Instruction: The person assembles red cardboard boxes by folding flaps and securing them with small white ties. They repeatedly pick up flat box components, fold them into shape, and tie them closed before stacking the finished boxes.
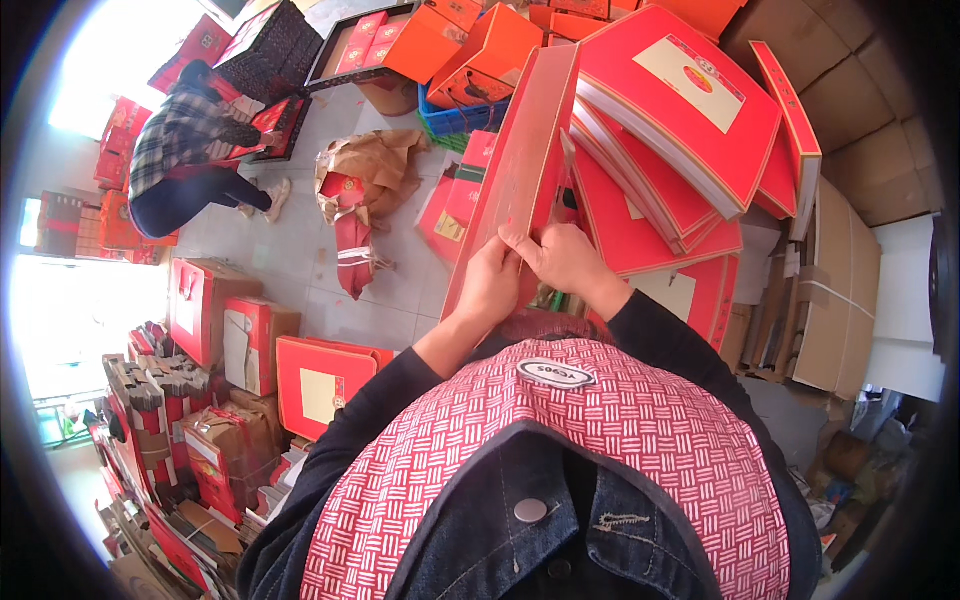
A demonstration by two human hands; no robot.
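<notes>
Red box (525,130), one, on edge and tilted, in front of the person's apron (640,420); whole box or just lid, cannot tell. Left hand (489,282) grasps its near end from the left, right hand (572,262) grips the same end from the right, thumbs close together; some fingertips hidden.

Counts: at least four labelled red boxes in the pile (690,80) just right of it, plus one narrow box (790,130) upright at the pile's right edge. One blue crate (465,122), one crumpled brown paper bundle (375,170) with a red piece sticking out, one co-worker (190,150) bent over at the floor's far left.

Held box blocks the view of part of the floor and pile. Orange boxes (490,55) at the floor's far edge; red bag (197,310) and cardboard stacks (150,400) along its left edge; string-tied cardboard (840,290) at its right. Floor (300,235) is grey tile; bright light comes from the room's left.
</notes>
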